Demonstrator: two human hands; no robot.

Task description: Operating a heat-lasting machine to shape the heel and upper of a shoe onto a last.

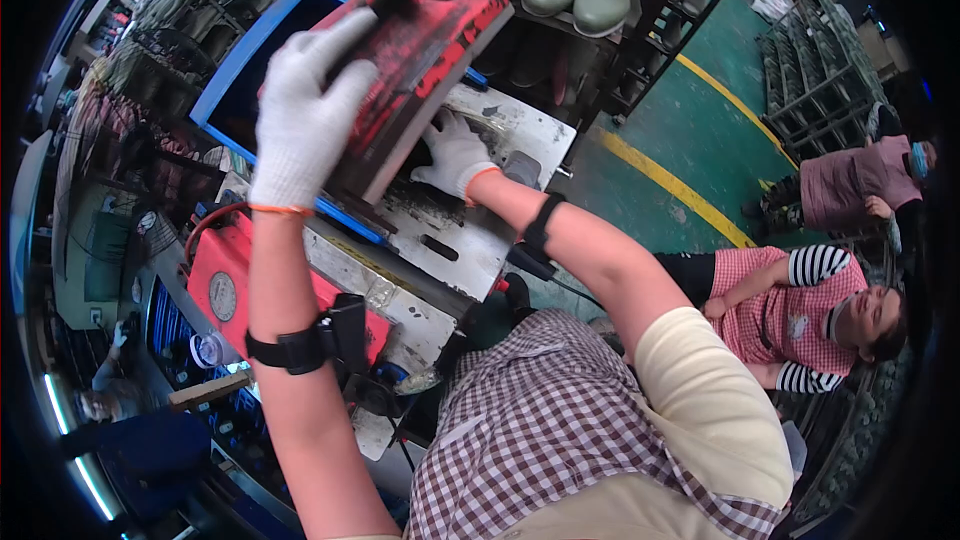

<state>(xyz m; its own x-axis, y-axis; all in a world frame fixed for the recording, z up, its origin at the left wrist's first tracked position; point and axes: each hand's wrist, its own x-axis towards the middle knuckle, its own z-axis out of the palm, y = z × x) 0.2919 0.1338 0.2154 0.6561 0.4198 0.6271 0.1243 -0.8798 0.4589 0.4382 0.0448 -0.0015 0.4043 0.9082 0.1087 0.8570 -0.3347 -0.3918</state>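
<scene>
Red slab (425, 48), tilted above the white plate (545, 133): probably heavy, stiff; best held by its edges. Left hand (308, 110), thumb apart, lies against it, grip uncertain; right hand (456, 156), digits spread, beside its edge.

The bench (482, 262) has a pale metal top, scuffed and marked with dark stains; an oblong slot (440, 248) opens near its lower corner; a small grey block (522, 168) sits close to its right edge, below the upper right corner
</scene>
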